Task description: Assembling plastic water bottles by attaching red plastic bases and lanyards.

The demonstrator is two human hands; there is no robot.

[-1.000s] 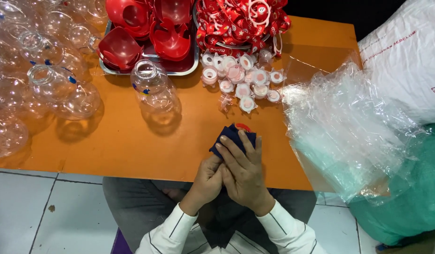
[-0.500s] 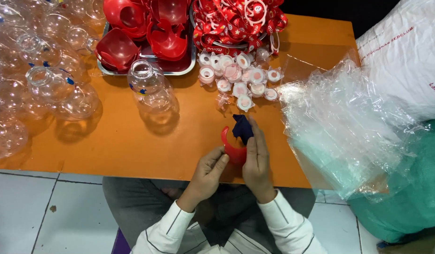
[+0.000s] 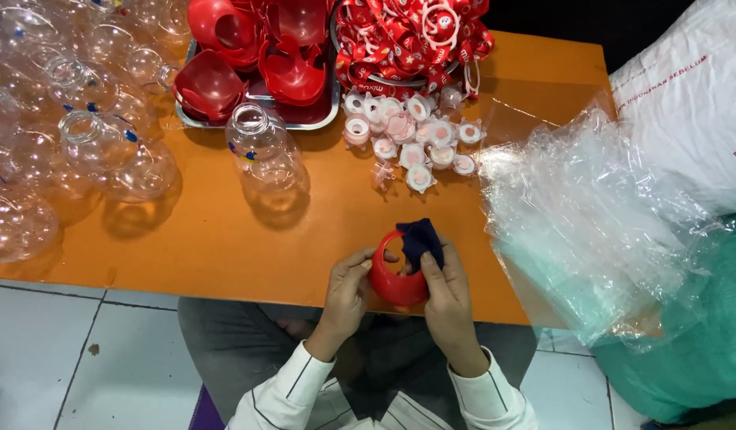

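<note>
From the head camera I look straight down on an orange rectangular tabletop (image 3: 224, 239), and I place everything against it. At its near edge, over the lap, my left hand (image 3: 348, 291) is clenched around the rim of a red plastic ring-shaped cap (image 3: 393, 283), thumb and fingers pinching its left side. My right hand (image 3: 446, 291) grips the cap's right side and also presses a small dark blue cloth (image 3: 419, 241) against its upper rim; the cloth pokes up just past the fingertips. The cap sits between both hands, just over the table's near edge. At the table's middle stands an upright clear plastic bottle with a round body (image 3: 266, 155). Along the far edge lies a metal tray (image 3: 320, 119) heaped with more red plastic caps (image 3: 248, 56), and beside it a pile of red and white straps (image 3: 408, 36). Just in front of those sits a cluster of small white round lids (image 3: 411, 135). The table's left end is crowded with clear bottles (image 3: 57, 119), and its right end is covered by crumpled clear plastic bags (image 3: 591, 223).
</note>
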